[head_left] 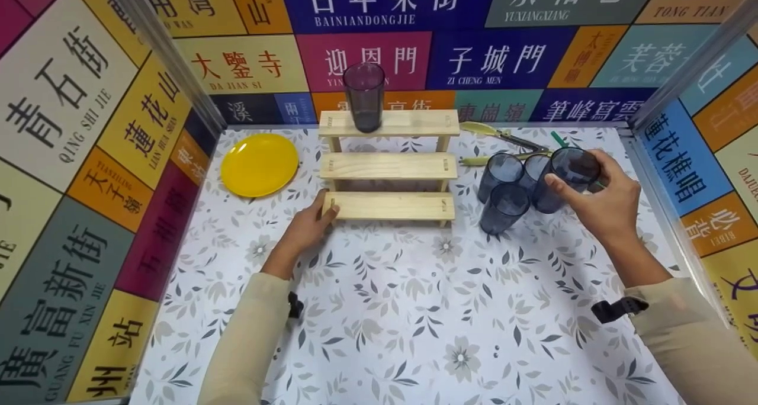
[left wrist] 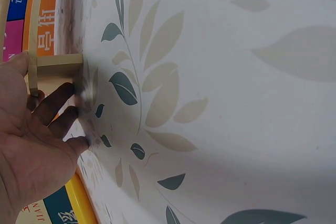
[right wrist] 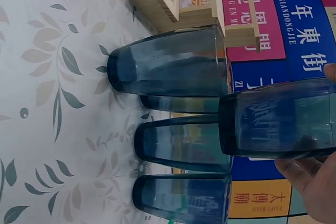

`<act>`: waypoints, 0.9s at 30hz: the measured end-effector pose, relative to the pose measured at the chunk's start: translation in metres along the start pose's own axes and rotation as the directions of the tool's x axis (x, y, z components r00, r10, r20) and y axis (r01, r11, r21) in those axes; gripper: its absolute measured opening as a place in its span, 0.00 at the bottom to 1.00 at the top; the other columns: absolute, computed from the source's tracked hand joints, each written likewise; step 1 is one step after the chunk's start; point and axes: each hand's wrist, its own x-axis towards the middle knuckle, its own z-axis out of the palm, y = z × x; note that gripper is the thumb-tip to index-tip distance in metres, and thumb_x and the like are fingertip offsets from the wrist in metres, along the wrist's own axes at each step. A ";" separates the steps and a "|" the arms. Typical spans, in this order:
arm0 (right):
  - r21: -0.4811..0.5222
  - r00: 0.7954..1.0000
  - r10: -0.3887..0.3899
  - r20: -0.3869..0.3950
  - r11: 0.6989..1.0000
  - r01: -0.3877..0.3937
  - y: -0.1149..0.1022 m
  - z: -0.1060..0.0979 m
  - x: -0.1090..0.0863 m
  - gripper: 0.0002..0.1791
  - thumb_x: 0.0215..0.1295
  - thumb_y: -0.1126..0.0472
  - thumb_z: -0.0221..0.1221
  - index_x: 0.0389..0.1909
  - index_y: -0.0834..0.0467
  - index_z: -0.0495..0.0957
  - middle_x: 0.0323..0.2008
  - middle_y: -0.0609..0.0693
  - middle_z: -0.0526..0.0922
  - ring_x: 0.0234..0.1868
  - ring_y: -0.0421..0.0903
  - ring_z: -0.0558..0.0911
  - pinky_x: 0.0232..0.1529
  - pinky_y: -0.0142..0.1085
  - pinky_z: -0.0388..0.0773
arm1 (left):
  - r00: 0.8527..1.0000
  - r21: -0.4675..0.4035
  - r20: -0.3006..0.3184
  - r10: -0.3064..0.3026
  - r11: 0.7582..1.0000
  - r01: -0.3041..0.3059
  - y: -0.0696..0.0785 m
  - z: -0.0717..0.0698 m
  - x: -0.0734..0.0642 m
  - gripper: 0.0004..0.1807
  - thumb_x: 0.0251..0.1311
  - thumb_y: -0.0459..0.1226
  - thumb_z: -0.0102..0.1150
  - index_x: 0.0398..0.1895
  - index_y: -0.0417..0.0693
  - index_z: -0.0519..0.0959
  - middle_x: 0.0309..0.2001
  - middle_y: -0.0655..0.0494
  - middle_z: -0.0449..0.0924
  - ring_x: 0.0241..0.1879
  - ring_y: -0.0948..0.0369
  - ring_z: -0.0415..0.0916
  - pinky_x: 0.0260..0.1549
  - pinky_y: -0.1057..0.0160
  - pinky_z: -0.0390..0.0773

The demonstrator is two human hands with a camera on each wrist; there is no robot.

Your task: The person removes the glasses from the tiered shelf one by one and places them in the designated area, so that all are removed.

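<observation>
My right hand (head_left: 613, 201) grips a blue tinted drinking glass (right wrist: 278, 121), thumb on one side and fingers on the other. In the right wrist view its base is higher than those of the other glasses. Several matching glasses (head_left: 504, 206) stand clustered on the table just left of it. My left hand (head_left: 308, 224) holds the left end of a three-step wooden rack (head_left: 388, 206) at its lowest step, the thumb over the board. One more tinted glass (head_left: 364, 100) stands upright on the rack's top step, left of its middle.
A yellow plate (head_left: 259, 165) lies left of the rack. Tongs (head_left: 515, 140) lie behind the glasses, and a thin green item (head_left: 558, 138) shows near them. Printed panels (head_left: 367, 55) wall the back and both sides of the table, which has a leaf-patterned cover (head_left: 379, 310).
</observation>
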 end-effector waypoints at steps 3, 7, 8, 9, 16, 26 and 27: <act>-0.001 0.999 0.031 0.016 1.000 -0.031 0.007 0.002 -0.004 0.42 0.58 0.42 0.84 0.74 0.44 0.81 0.59 0.54 0.90 0.49 0.28 0.82 0.45 0.23 0.73 | 1.000 -0.008 -0.002 -0.005 1.000 0.005 0.000 -0.001 0.001 0.46 0.84 0.66 0.44 0.94 0.58 0.45 0.84 0.36 0.66 0.79 0.35 0.69 0.80 0.35 0.66; -0.015 0.996 0.076 0.041 0.997 -0.075 0.017 0.007 -0.011 0.44 0.58 0.42 0.84 0.75 0.43 0.80 0.62 0.53 0.90 0.57 0.37 0.86 0.49 0.20 0.75 | 1.000 -0.018 -0.003 -0.005 1.000 0.005 0.000 -0.001 0.001 0.46 0.84 0.65 0.45 0.94 0.57 0.45 0.84 0.36 0.65 0.81 0.36 0.67 0.80 0.35 0.65; -0.018 0.996 0.077 0.044 0.997 -0.076 0.020 0.008 -0.013 0.44 0.58 0.42 0.84 0.75 0.43 0.79 0.62 0.53 0.90 0.59 0.41 0.87 0.49 0.19 0.75 | 1.000 -0.018 -0.003 -0.005 1.000 0.005 0.000 -0.001 0.001 0.46 0.84 0.65 0.45 0.94 0.58 0.45 0.84 0.36 0.65 0.80 0.36 0.68 0.80 0.35 0.65; -0.021 0.996 0.077 0.047 0.997 -0.076 0.022 0.010 -0.015 0.44 0.58 0.42 0.84 0.76 0.43 0.79 0.63 0.54 0.90 0.61 0.44 0.87 0.49 0.18 0.75 | 1.000 -0.017 -0.003 -0.005 1.000 0.005 0.000 -0.001 0.001 0.46 0.85 0.65 0.44 0.94 0.58 0.45 0.84 0.36 0.66 0.80 0.36 0.69 0.80 0.35 0.66; 0.006 0.999 0.014 0.035 1.000 -0.014 0.037 0.019 -0.028 0.42 0.59 0.45 0.84 0.74 0.44 0.80 0.60 0.56 0.91 0.56 0.32 0.86 0.48 0.17 0.75 | 1.000 -0.030 -0.005 -0.009 1.000 0.009 0.000 0.000 0.001 0.46 0.84 0.66 0.45 0.94 0.60 0.46 0.84 0.38 0.66 0.80 0.37 0.70 0.80 0.36 0.66; -0.001 0.997 0.028 0.075 1.000 -0.028 0.058 0.031 -0.038 0.43 0.60 0.45 0.83 0.74 0.50 0.79 0.60 0.59 0.91 0.59 0.58 0.90 0.49 0.16 0.76 | 1.000 -0.028 0.004 0.012 1.000 -0.012 -0.002 -0.001 0.002 0.47 0.84 0.65 0.45 0.94 0.57 0.45 0.84 0.36 0.65 0.81 0.35 0.67 0.80 0.35 0.65; -0.001 0.996 0.029 0.080 1.000 -0.029 0.060 0.032 -0.039 0.43 0.60 0.45 0.83 0.75 0.50 0.78 0.61 0.59 0.90 0.59 0.58 0.90 0.48 0.15 0.76 | 1.000 -0.025 0.003 0.010 1.000 -0.010 -0.002 -0.001 0.002 0.47 0.84 0.66 0.45 0.94 0.56 0.45 0.85 0.37 0.64 0.81 0.35 0.67 0.81 0.36 0.65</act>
